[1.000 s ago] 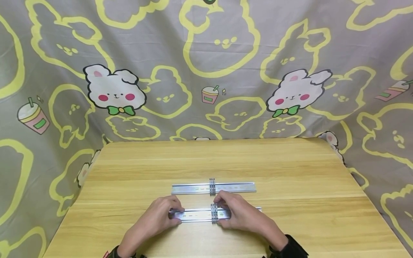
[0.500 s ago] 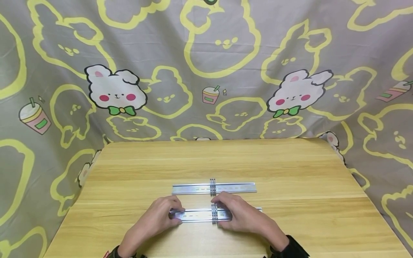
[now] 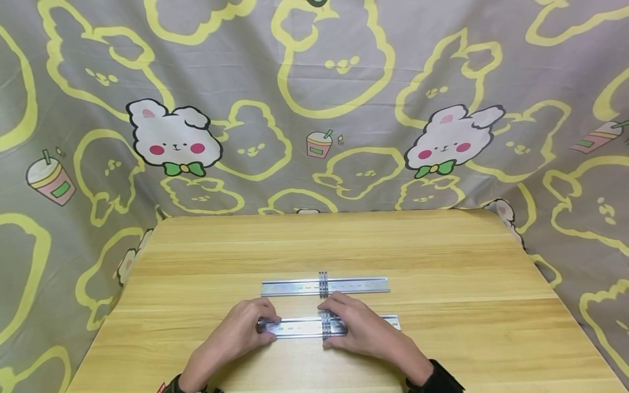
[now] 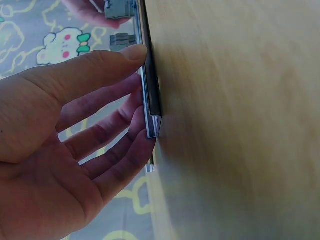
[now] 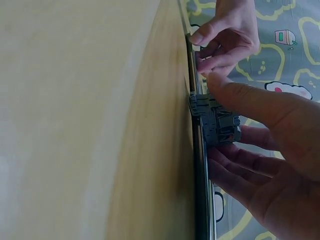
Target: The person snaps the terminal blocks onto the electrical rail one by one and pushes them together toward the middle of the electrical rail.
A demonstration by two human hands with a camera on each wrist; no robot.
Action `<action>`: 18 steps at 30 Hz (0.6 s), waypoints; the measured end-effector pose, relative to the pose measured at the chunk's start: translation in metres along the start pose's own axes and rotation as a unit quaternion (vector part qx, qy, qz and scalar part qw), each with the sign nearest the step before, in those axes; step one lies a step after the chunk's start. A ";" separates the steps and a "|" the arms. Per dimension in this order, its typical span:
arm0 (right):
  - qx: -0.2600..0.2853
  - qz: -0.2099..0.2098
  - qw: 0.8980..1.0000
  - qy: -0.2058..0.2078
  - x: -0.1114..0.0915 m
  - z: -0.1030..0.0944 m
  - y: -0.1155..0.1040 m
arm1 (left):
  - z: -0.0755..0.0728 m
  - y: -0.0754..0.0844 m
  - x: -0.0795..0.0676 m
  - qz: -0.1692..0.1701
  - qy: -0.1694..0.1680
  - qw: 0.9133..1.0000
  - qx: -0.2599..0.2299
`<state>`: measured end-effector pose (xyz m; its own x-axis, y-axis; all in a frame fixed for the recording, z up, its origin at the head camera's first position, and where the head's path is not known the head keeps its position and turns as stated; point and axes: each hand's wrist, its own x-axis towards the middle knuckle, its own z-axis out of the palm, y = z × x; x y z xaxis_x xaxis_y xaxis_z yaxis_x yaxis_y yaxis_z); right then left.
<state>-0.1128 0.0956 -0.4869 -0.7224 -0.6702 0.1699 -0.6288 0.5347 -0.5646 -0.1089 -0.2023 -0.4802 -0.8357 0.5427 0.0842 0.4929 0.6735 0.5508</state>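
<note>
Two silver slotted DIN rails lie parallel on the wooden table. My left hand [image 3: 245, 326] grips the near rail [image 3: 300, 327] at its left end. In the left wrist view, the thumb lies on one edge of this rail and the fingers on the other. Grey terminal blocks [image 5: 216, 120] sit across the near rail around its middle. My right hand [image 3: 361, 330] holds these blocks, thumb on the near side and fingers on the far side, partly covering them. Behind the hands, the far rail [image 3: 285, 287] bears similar grey terminal blocks [image 3: 322, 285].
The wooden table [image 3: 442, 256] extends well past both rails. A grey curtain [image 3: 265, 65] with yellow outlines and rabbit figures hangs behind it and at both sides. A black wrist strap [image 3: 434, 377] shows at the right wrist.
My right hand has shifted slightly left, its fingertips and thumb now over the terminal blocks, and more of the near rail's right end shows. The left hand stays put.
</note>
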 end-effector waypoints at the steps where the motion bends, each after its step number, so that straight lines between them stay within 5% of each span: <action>1: -0.002 -0.002 1.000 0.003 0.000 0.000 0.000 | 0.000 0.000 0.000 0.000 0.000 1.000 0.000; 18: -0.001 0.012 1.000 0.007 0.003 0.002 0.001 | 0.000 0.006 0.001 -0.009 -0.004 1.000 0.026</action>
<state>-0.1153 0.0932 -0.4887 -0.7414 -0.6498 0.1674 -0.6117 0.5519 -0.5668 -0.1068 -0.1982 -0.4766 -0.8426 0.5342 0.0684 0.4903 0.7082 0.5079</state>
